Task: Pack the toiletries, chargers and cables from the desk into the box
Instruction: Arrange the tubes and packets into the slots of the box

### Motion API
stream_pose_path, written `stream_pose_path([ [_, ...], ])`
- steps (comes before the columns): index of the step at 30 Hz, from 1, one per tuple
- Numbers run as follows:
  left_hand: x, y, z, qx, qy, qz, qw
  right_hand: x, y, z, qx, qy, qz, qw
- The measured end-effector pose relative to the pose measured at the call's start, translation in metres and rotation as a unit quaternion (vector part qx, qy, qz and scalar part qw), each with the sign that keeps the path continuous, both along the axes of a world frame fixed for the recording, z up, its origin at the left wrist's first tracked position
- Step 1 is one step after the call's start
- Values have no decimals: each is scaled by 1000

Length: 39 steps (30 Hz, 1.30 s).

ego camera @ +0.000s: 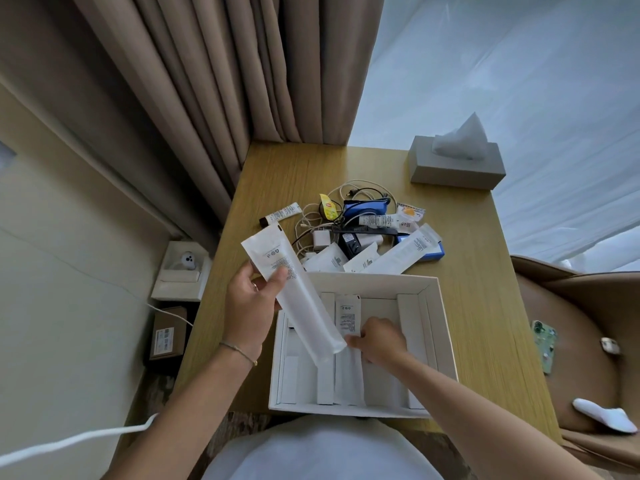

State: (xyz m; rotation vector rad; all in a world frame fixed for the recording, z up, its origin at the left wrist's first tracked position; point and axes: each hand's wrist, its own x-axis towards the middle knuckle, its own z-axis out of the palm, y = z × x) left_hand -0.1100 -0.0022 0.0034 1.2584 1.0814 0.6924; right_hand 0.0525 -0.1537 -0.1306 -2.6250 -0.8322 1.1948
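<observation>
A wooden desk (467, 306) is holding an open white box (446, 341) at its near edge, with a pile of tubes, chargers and cables (349, 233) lying just behind it. The left hand (249, 306) is gripping a large white tube (294, 292), tilted over the box's left side. The right hand (381, 341) is reaching inside the box, fingers curled on a smaller white tube (348, 320) lying there.

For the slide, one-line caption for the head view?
Left hand holds a white tube over the box; right hand arranges a tube inside.
</observation>
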Motion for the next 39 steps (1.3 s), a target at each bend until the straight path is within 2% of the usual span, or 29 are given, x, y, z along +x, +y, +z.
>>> stream_pose_path([
  [3,13,-9,-6,-15,4,-29,999,2,5,14,-6,-22,10,1000],
  [11,56,-43,-46,-22,54,-139,989,33,-18,79,109,-125,-53,985],
  [19,83,-74,-96,-12,172,-233,957,38,-39,94,131,-95,-86,983],
  [28,102,-81,-124,-10,295,-256,920,43,-44,102,168,-82,-96,978],
  [39,107,-87,-131,100,439,-286,846,57,-40,116,224,-86,-105,965],
])
